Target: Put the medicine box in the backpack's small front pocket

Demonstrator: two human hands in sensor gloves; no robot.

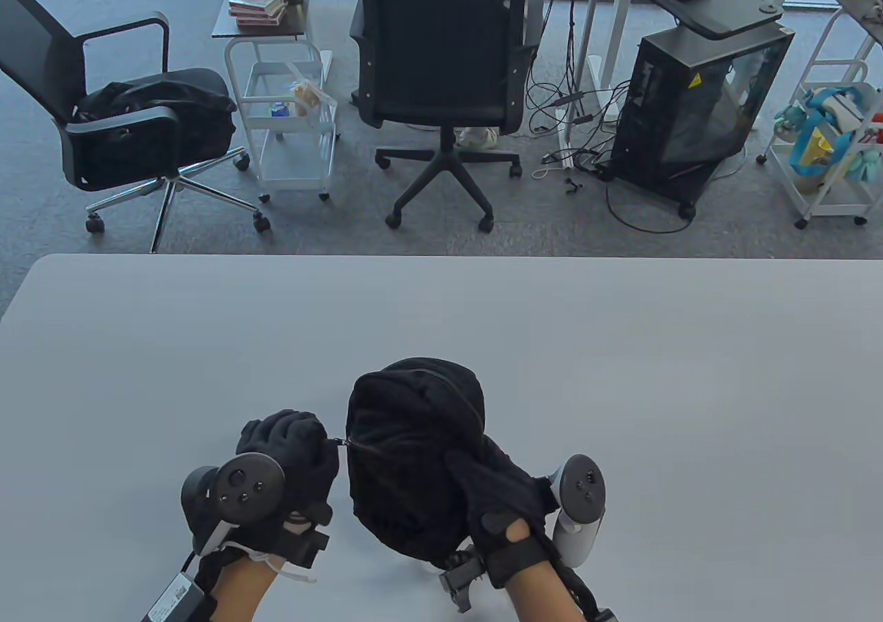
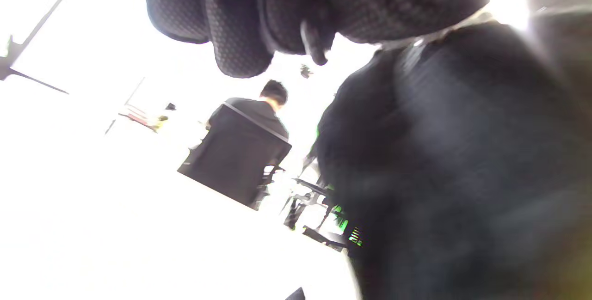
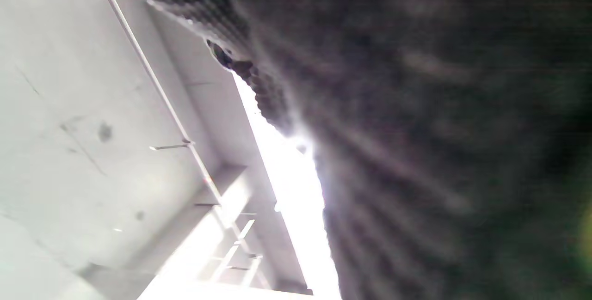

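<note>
Near the front edge of the grey tabletop lies one black backpack, a rounded dark mass whose seams and pockets are hard to separate. The medicine box cannot be made out in any view. Two gloved hands work at the bag. The left hand is clenched just beside the bag's left side, pinching a small zipper pull. The right hand lies on the bag's near right part, fingers sunk into black fabric, so whether it grips cannot be told. Both wrist views are blurred, filled mostly by dark cloth.
</note>
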